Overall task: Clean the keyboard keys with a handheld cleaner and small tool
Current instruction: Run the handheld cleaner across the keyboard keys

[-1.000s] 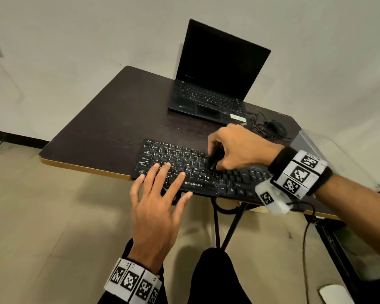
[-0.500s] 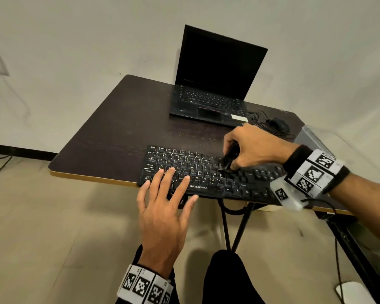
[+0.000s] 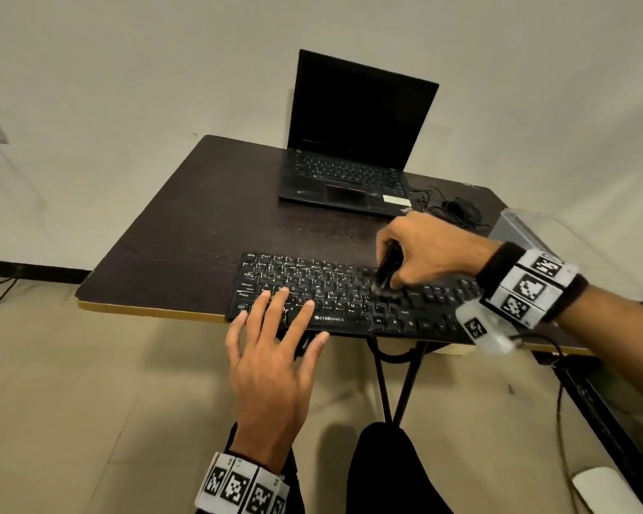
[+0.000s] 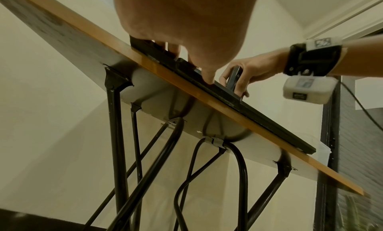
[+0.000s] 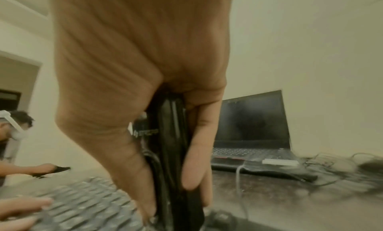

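Two hands work at the black keyboard [image 3: 353, 294], which lies along the near edge of the dark table [image 3: 201, 231]. The left hand [image 3: 271, 369] lies flat with straight, spread fingers, its tips resting on the keys at the keyboard's left end. The right hand [image 3: 429, 250] has its grip wrapped round a black handheld cleaner [image 3: 388, 267], held nearly upright with its lower end down on the keys right of the middle. An open laptop [image 3: 353, 150] with a dark screen stands at the far edge, a black mouse [image 3: 463, 209] and tangled cable beside it toward the far right corner.
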The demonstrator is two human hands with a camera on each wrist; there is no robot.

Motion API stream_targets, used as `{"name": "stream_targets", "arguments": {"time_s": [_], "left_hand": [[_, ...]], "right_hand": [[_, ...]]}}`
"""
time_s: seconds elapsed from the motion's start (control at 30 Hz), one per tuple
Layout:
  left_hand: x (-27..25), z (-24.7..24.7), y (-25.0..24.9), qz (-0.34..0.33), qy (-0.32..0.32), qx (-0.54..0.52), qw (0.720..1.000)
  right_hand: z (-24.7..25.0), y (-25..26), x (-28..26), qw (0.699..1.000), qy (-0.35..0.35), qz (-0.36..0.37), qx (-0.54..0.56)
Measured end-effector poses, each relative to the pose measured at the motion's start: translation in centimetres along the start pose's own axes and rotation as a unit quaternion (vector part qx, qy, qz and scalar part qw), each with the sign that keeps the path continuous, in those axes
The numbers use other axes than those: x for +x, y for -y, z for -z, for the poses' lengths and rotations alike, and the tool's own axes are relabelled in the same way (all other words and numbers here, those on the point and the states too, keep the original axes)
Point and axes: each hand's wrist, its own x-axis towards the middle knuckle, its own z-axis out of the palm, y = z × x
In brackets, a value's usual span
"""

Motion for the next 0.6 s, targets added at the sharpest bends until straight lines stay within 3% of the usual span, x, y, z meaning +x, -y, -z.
{"name": "stream_targets", "arguments": {"time_s": [0.07, 0.2, 0.33, 0.5, 0.6], "left_hand": [[0.0, 0.1, 0.1, 0.000, 0.000, -0.003, 1.000], [0.0, -0.1, 0.0, 0.004, 0.007, 0.000, 1.000], [-0.1, 0.1, 0.1, 0.002, 0.010, -0.001, 1.000], [0.1, -0.1, 0.0, 0.005, 0.013, -0.001, 1.000], [0.2, 0.0, 0.0, 0.004, 0.014, -0.004, 1.000]], "right_hand": [[0.1, -0.7, 0.1, 1.000, -0.015, -0.013, -0.001], [-1.6, 1.0, -1.1, 0.997, 0.025, 0.052, -0.046], [0.1, -0.3, -0.2, 1.000, -0.009, -0.018, 0.008], [-1.4, 1.9, -1.5, 0.998, 0.014, 0.052, -0.038], [0.0, 0.5, -0.6, 1.000, -0.002, -0.009, 0.005]]}}
